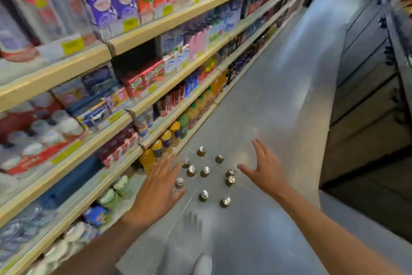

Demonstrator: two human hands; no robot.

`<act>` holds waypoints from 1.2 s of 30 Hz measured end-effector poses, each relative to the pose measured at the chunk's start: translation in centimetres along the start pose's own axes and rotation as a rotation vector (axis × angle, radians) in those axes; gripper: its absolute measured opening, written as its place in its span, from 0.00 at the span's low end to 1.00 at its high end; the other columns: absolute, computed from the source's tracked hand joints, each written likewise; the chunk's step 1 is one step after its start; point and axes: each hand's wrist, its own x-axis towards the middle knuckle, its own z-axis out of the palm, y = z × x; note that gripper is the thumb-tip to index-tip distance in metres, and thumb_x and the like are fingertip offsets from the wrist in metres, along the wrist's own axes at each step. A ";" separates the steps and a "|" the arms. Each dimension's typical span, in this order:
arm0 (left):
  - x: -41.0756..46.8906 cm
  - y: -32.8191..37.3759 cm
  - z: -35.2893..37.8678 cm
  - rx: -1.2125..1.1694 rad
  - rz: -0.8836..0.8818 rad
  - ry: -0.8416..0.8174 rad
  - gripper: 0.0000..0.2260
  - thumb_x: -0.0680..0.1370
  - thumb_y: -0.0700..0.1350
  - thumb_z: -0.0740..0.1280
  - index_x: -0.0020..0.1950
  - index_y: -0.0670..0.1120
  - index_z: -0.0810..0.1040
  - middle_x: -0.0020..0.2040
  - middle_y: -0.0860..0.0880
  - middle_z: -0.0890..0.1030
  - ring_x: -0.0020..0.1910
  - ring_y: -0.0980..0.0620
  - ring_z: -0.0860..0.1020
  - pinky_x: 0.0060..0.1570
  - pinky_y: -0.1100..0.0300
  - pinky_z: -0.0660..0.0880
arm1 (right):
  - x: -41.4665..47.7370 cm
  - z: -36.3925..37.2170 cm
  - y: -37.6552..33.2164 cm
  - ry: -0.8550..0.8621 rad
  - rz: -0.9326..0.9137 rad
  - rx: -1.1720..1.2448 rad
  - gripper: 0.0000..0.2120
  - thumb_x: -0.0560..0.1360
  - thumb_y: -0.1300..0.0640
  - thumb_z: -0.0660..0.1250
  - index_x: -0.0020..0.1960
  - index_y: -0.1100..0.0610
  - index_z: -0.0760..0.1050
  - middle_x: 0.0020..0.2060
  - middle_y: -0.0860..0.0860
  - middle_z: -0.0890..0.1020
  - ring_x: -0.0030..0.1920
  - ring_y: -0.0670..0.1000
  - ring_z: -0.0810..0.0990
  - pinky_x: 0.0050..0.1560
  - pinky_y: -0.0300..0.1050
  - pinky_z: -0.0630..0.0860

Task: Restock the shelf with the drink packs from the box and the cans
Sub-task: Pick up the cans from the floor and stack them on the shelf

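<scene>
Several small gold cans (205, 171) with silver tops stand upright in a loose cluster on the grey floor (278, 101) of a shop aisle. My left hand (159, 182) hovers open over the left side of the cluster, palm down, fingers spread, partly covering one can (179, 182). On the right side of the cluster my right hand (265, 168) is held out, also open with fingers apart. Neither hand holds anything. The stocked shelf (124, 118) runs along the left, with red drink packs (145, 77) on a middle level. No box is in view.
The shelving on the left carries cartons, bottles (176, 132) and packets on several levels. A dark cabinet front (367, 96) lines the right side of the aisle. A light shoe tip (201, 264) shows at the bottom edge. The aisle floor stretches ahead.
</scene>
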 end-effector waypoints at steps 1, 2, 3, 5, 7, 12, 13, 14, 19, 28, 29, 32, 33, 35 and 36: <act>0.7 -0.4 2.4 0.008 -0.002 -0.028 0.33 0.78 0.63 0.61 0.80 0.53 0.57 0.81 0.51 0.50 0.80 0.52 0.42 0.76 0.56 0.45 | 0.8 2.1 1.6 -0.046 0.029 0.010 0.45 0.73 0.34 0.68 0.80 0.54 0.56 0.79 0.52 0.61 0.77 0.55 0.62 0.75 0.53 0.63; 1.4 -0.9 4.7 0.014 -0.011 -0.067 0.33 0.77 0.64 0.61 0.79 0.53 0.59 0.81 0.51 0.53 0.80 0.51 0.45 0.75 0.57 0.46 | 1.7 4.2 3.2 -0.088 0.065 0.020 0.45 0.73 0.34 0.68 0.80 0.54 0.56 0.79 0.52 0.60 0.77 0.54 0.61 0.75 0.52 0.63; 1.6 -1.4 6.7 0.010 -0.026 -0.121 0.34 0.77 0.63 0.62 0.79 0.53 0.59 0.81 0.50 0.55 0.80 0.51 0.46 0.75 0.57 0.47 | 2.0 6.2 4.5 -0.124 0.090 0.026 0.45 0.73 0.34 0.68 0.80 0.55 0.56 0.79 0.52 0.60 0.77 0.54 0.61 0.75 0.52 0.63; 1.7 -2.4 9.9 0.028 -0.068 -0.211 0.33 0.77 0.63 0.63 0.79 0.53 0.60 0.81 0.51 0.55 0.80 0.49 0.48 0.76 0.54 0.51 | 2.1 9.4 6.2 -0.195 0.134 0.028 0.45 0.73 0.34 0.68 0.80 0.55 0.56 0.79 0.53 0.60 0.77 0.55 0.62 0.75 0.53 0.63; 3.0 -3.9 13.2 0.032 -0.084 -0.263 0.31 0.75 0.64 0.61 0.76 0.53 0.66 0.79 0.50 0.61 0.79 0.46 0.55 0.75 0.52 0.58 | 2.5 13.5 8.2 -0.252 0.196 0.022 0.44 0.73 0.35 0.68 0.80 0.56 0.56 0.79 0.53 0.60 0.77 0.55 0.62 0.75 0.52 0.62; 6.4 -7.9 22.6 0.024 -0.090 -0.483 0.36 0.63 0.58 0.76 0.69 0.49 0.75 0.72 0.44 0.73 0.71 0.39 0.71 0.65 0.45 0.73 | 2.9 22.4 12.4 -0.451 0.319 -0.040 0.44 0.74 0.34 0.65 0.81 0.54 0.53 0.79 0.51 0.59 0.77 0.54 0.63 0.75 0.51 0.61; 7.7 -8.6 24.3 0.031 -0.095 -0.560 0.38 0.60 0.59 0.79 0.68 0.49 0.74 0.70 0.44 0.75 0.68 0.40 0.74 0.60 0.46 0.77 | 3.1 24.1 13.2 -0.468 0.359 -0.036 0.44 0.74 0.34 0.64 0.81 0.54 0.52 0.79 0.50 0.59 0.77 0.53 0.62 0.75 0.51 0.61; 8.7 -9.0 25.5 0.025 -0.102 -0.592 0.40 0.58 0.60 0.80 0.68 0.50 0.72 0.69 0.45 0.75 0.65 0.41 0.77 0.55 0.49 0.80 | 3.4 25.3 13.7 -0.479 0.386 -0.031 0.43 0.75 0.34 0.64 0.81 0.54 0.52 0.79 0.50 0.59 0.77 0.53 0.62 0.75 0.51 0.61; 14.4 -11.6 33.8 -0.042 -0.166 -0.695 0.32 0.75 0.58 0.67 0.75 0.58 0.55 0.72 0.55 0.59 0.59 0.52 0.78 0.47 0.54 0.77 | 6.1 34.0 16.9 -0.527 0.459 -0.012 0.43 0.73 0.36 0.67 0.80 0.53 0.55 0.78 0.51 0.61 0.73 0.55 0.68 0.71 0.53 0.68; 21.6 -14.1 53.5 -0.023 -0.157 -0.809 0.34 0.78 0.54 0.66 0.79 0.57 0.52 0.74 0.52 0.60 0.57 0.44 0.79 0.46 0.55 0.73 | 9.0 53.1 22.5 -0.701 0.477 -0.002 0.38 0.73 0.45 0.70 0.78 0.50 0.57 0.73 0.52 0.67 0.63 0.58 0.77 0.61 0.53 0.76; 22.1 -14.5 56.3 -0.027 -0.162 -0.814 0.35 0.77 0.54 0.67 0.79 0.56 0.52 0.75 0.51 0.59 0.58 0.43 0.79 0.48 0.54 0.73 | 9.0 55.7 23.5 -0.715 0.478 -0.038 0.38 0.73 0.46 0.70 0.77 0.50 0.57 0.73 0.52 0.67 0.62 0.58 0.77 0.61 0.52 0.76; 23.3 -15.3 63.2 -0.054 -0.204 -0.804 0.39 0.75 0.54 0.71 0.79 0.56 0.51 0.75 0.51 0.58 0.56 0.41 0.80 0.52 0.50 0.76 | 9.1 61.3 25.4 -0.738 0.478 -0.136 0.39 0.74 0.47 0.70 0.79 0.50 0.53 0.77 0.52 0.59 0.67 0.59 0.72 0.64 0.51 0.71; 23.6 -15.5 65.8 -0.078 -0.225 -0.798 0.40 0.74 0.54 0.71 0.78 0.56 0.51 0.75 0.52 0.57 0.55 0.41 0.80 0.53 0.50 0.76 | 9.0 63.5 26.3 -0.736 0.475 -0.144 0.41 0.74 0.47 0.70 0.79 0.50 0.51 0.79 0.53 0.56 0.69 0.60 0.71 0.66 0.51 0.70; 24.4 -15.7 69.8 -0.124 -0.271 -0.799 0.41 0.73 0.53 0.72 0.78 0.57 0.50 0.76 0.54 0.57 0.58 0.43 0.80 0.55 0.51 0.76 | 9.2 66.8 28.1 -0.741 0.476 -0.141 0.45 0.74 0.47 0.71 0.80 0.50 0.46 0.80 0.54 0.51 0.69 0.60 0.71 0.65 0.51 0.72; 24.7 -15.8 71.6 -0.142 -0.298 -0.797 0.43 0.72 0.54 0.72 0.79 0.57 0.49 0.77 0.54 0.57 0.60 0.44 0.79 0.56 0.51 0.75 | 9.3 68.2 28.8 -0.745 0.483 -0.133 0.46 0.74 0.47 0.71 0.81 0.50 0.44 0.81 0.53 0.50 0.67 0.60 0.74 0.61 0.51 0.75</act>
